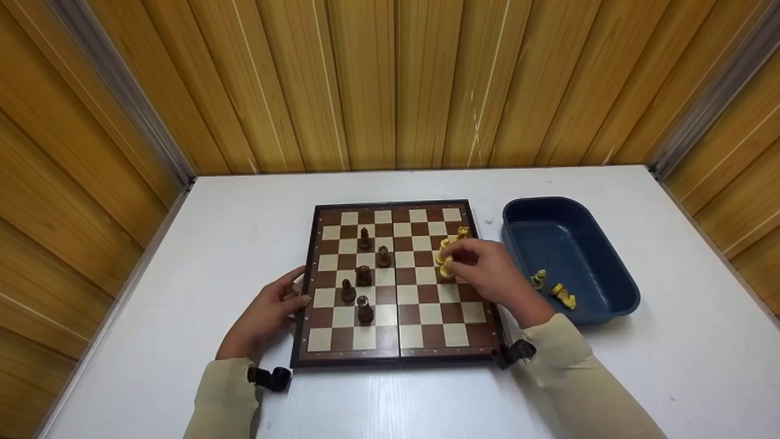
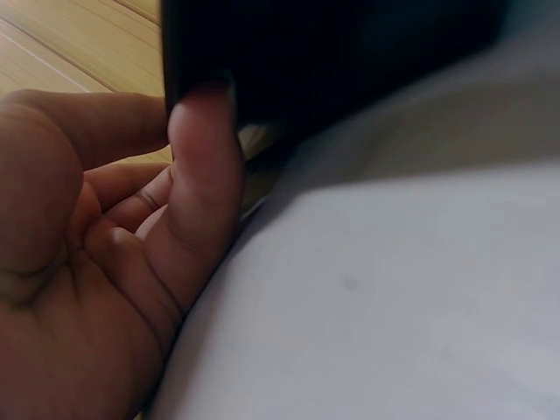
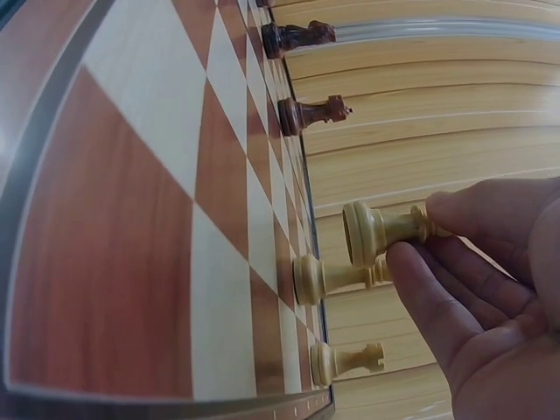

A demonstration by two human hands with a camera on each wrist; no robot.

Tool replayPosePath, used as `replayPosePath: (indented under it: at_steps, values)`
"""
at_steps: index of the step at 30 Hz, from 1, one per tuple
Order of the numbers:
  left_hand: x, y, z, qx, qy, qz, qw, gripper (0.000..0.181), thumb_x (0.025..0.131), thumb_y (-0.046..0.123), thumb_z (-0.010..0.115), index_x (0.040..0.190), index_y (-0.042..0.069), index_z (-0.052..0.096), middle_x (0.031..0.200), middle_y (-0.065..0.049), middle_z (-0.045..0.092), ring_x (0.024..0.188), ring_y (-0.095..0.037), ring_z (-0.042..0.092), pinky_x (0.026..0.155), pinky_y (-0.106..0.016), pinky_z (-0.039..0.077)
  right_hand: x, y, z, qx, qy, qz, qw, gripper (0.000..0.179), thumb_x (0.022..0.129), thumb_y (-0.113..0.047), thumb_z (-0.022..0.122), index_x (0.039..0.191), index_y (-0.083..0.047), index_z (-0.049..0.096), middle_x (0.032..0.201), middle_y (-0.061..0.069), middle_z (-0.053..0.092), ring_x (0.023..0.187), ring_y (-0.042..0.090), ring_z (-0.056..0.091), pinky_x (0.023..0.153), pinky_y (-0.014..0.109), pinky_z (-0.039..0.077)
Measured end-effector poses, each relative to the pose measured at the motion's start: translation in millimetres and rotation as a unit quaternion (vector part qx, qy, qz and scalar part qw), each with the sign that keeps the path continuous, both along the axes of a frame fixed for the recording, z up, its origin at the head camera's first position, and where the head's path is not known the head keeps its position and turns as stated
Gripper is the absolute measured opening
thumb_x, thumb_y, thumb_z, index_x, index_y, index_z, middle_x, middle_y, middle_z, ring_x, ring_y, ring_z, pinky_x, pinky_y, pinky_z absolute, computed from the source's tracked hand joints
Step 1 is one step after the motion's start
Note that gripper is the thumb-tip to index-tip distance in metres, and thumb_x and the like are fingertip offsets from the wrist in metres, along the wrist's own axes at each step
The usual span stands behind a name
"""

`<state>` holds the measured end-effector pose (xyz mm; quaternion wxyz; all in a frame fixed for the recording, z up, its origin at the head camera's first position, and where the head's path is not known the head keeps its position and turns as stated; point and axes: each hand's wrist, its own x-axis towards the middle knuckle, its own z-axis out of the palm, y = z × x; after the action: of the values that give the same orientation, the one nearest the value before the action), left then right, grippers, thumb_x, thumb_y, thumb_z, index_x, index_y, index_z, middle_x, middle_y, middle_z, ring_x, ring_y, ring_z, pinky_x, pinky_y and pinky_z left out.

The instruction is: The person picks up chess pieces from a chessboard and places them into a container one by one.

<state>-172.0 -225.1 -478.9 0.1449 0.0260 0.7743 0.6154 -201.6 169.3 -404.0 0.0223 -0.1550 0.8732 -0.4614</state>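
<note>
My right hand (image 1: 487,268) pinches a light chess piece (image 3: 372,232) by its upper part, thumb against fingertips. The piece is tilted, its base lifted off the board, and my fingers hide its head. Behind it stand another light piece (image 3: 324,278) and a light rook (image 3: 348,360). My left hand (image 1: 268,314) rests at the left edge of the chessboard (image 1: 417,314), thumb and a finger touching the rim. In the left wrist view, the thumb (image 2: 206,166) lies against the dark side of the board. Several dark chess pieces (image 1: 364,276) stand on the board's left half.
A blue bin (image 1: 594,244) stands right of the board, with two light chess pieces (image 1: 563,297) in it. Both lie on a white table (image 1: 256,213), backed by a wood-patterned wall (image 1: 365,85). My right forearm passes close to the bin's near-left side.
</note>
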Motion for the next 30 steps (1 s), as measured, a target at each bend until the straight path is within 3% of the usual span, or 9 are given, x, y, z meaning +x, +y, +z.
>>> replayPosePath:
  at_steps: [9, 17, 24, 30]
  values:
    - [-0.1, -0.6, -0.3, -0.001, 0.002, -0.006, 1.0, 0.068, 0.093, 0.011, 0.062, 0.153, 0.014, 0.029, 0.104, -0.01, 0.056, 0.081, -0.015, 0.061, 0.063, -0.031, 0.056, -0.8, 10, 2.0, 0.028, 0.023, -0.019, 0.9992, 0.018, 0.088, -0.012, 0.07, 0.106, -0.012, 0.072, 0.105, 0.005, 0.071, 0.095, 0.018, 0.066, 0.081, 0.033, 0.054]
    - [1.2, -0.6, 0.9, 0.001, -0.009, -0.011, 0.9999, 0.069, 0.094, 0.012, 0.062, 0.154, 0.015, 0.028, 0.106, -0.013, 0.054, 0.078, -0.016, 0.062, 0.059, -0.031, 0.056, -0.3, 20, 5.0, 0.032, 0.047, -0.034, 0.9978, 0.02, 0.086, -0.011, 0.07, 0.106, -0.01, 0.073, 0.101, 0.005, 0.072, 0.087, 0.018, 0.065, 0.07, 0.027, 0.052]
    - [1.7, 0.2, 0.7, 0.013, -0.003, -0.011, 0.9999, 0.069, 0.094, 0.011, 0.062, 0.153, 0.014, 0.027, 0.105, -0.012, 0.054, 0.08, -0.015, 0.061, 0.06, -0.031, 0.056, -2.1, 33, 6.6, 0.039, 0.053, -0.057, 0.9962, 0.02, 0.087, -0.012, 0.07, 0.106, -0.01, 0.073, 0.1, 0.005, 0.073, 0.091, 0.02, 0.068, 0.074, 0.025, 0.053]
    - [1.5, -1.6, 0.8, -0.006, 0.015, -0.022, 0.9996, 0.069, 0.094, 0.012, 0.061, 0.154, 0.011, 0.026, 0.104, -0.012, 0.056, 0.08, -0.014, 0.061, 0.063, -0.031, 0.057, -2.2, 42, 7.6, 0.047, 0.063, -0.067, 0.9946, 0.02, 0.087, -0.013, 0.071, 0.106, -0.01, 0.073, 0.101, 0.005, 0.073, 0.092, 0.02, 0.069, 0.078, 0.029, 0.053]
